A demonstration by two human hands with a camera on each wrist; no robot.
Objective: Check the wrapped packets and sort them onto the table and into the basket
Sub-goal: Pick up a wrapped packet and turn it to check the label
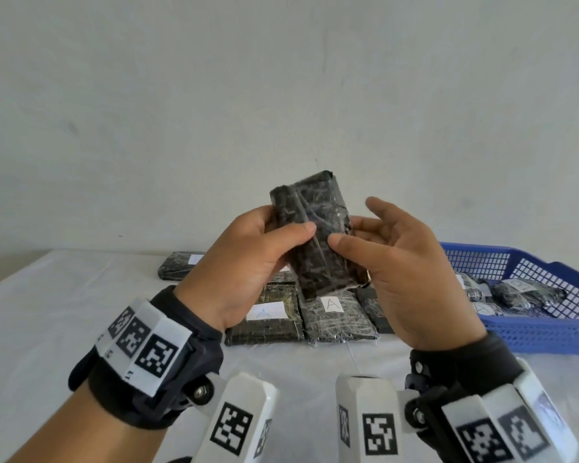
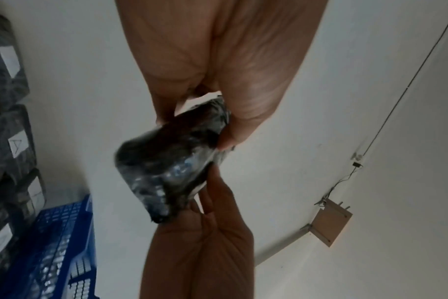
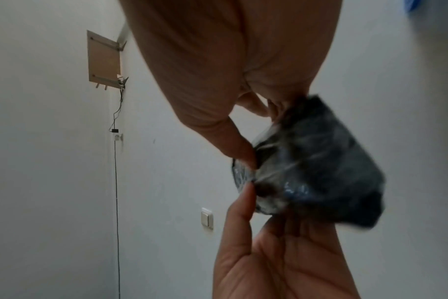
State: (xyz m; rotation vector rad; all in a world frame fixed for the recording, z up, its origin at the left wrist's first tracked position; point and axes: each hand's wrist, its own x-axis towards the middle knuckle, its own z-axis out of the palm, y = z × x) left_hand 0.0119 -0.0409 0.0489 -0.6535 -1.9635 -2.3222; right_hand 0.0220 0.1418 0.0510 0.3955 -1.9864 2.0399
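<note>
Black, clear-wrapped packet (image 1: 315, 232) held upright, crinkled film, between both hands.

Both wrist views blur the held packet (image 2: 166, 168), so no label can be read on it. The left hand (image 1: 248, 259) covers part of the table packets (image 1: 335, 315) behind. The basket (image 1: 549, 332) runs off the head view's right edge.
</note>
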